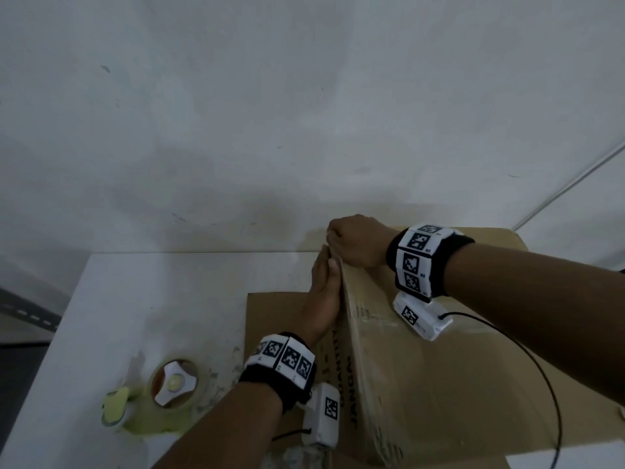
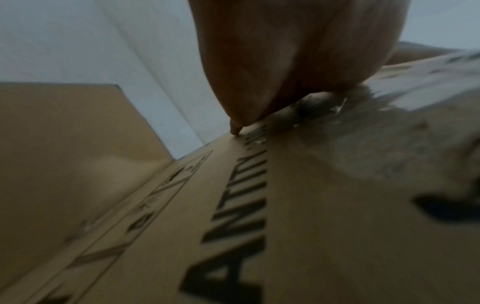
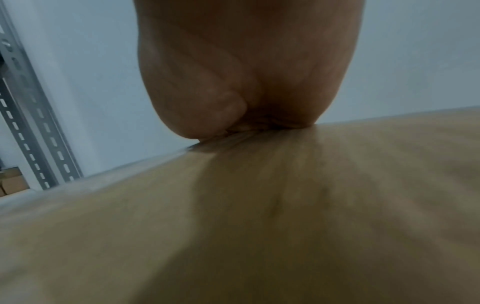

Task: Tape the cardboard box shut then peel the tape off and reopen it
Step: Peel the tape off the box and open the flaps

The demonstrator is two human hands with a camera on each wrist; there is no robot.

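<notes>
The brown cardboard box [image 1: 422,384] stands on the white table [image 1: 152,299] at the lower right, with shiny clear tape [image 1: 372,330] running across its top. My left hand [image 1: 324,286] lies flat with straight fingers against the printed left side [image 2: 233,216] near the far corner, its thumb on the top edge. My right hand [image 1: 355,242] is curled at that same far corner on top of the box [image 3: 259,226], and its fingertips seem to pinch a pale end of tape [image 1: 324,248]. In the right wrist view the hand [image 3: 246,72] hides its own fingertips.
A tape roll in a yellow-green dispenser [image 1: 174,384] lies on the table at the lower left. A cardboard flap [image 1: 274,313] lies flat beside the box. A black cable [image 1: 541,367] trails over the box top. A white wall stands behind, and a slotted metal rack [image 3: 31,123] is off to the side.
</notes>
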